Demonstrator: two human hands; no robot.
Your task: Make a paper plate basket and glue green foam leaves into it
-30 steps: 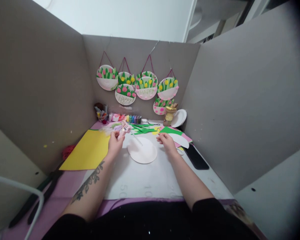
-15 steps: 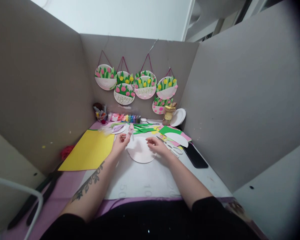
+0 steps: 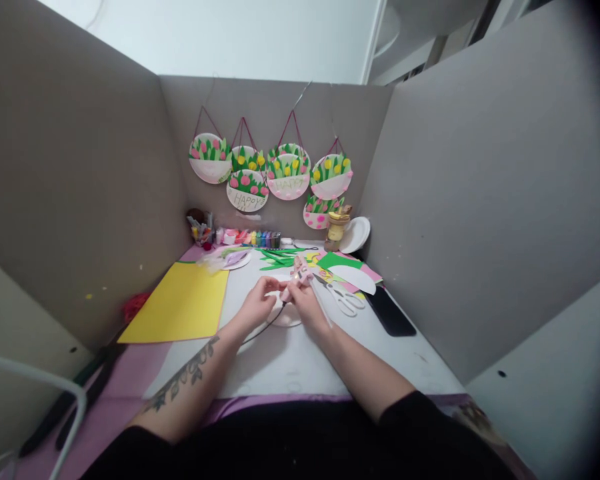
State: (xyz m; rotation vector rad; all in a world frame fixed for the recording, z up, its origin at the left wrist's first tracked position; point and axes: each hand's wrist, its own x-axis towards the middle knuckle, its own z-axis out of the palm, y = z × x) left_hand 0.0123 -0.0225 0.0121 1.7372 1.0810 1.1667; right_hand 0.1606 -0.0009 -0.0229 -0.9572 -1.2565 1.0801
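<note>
A pink glue gun point(image 3: 301, 269) with a black cord is in my right hand point(image 3: 303, 297), whose fingers wrap round its lower part. My left hand point(image 3: 263, 299) is beside it, fingers curled close to the gun's handle; whether they grip anything is too small to tell. Under both hands lies a round white paper plate point(image 3: 286, 320), partly covered by them. The cord runs from the gun down to the left, past my left wrist.
A yellow sheet point(image 3: 180, 303) lies at left. White scissors point(image 3: 347, 300), a black phone point(image 3: 391, 312) and a cut half plate point(image 3: 353, 278) are at right. Green paper strips point(image 3: 280, 259) and paint pots point(image 3: 257, 238) stand behind. Decorated plates point(image 3: 289, 177) hang on the back panel.
The pink glue gun has passed from my left hand to my right and moved rightward. Both hands have come together over the plate, and the black cord now shows.
</note>
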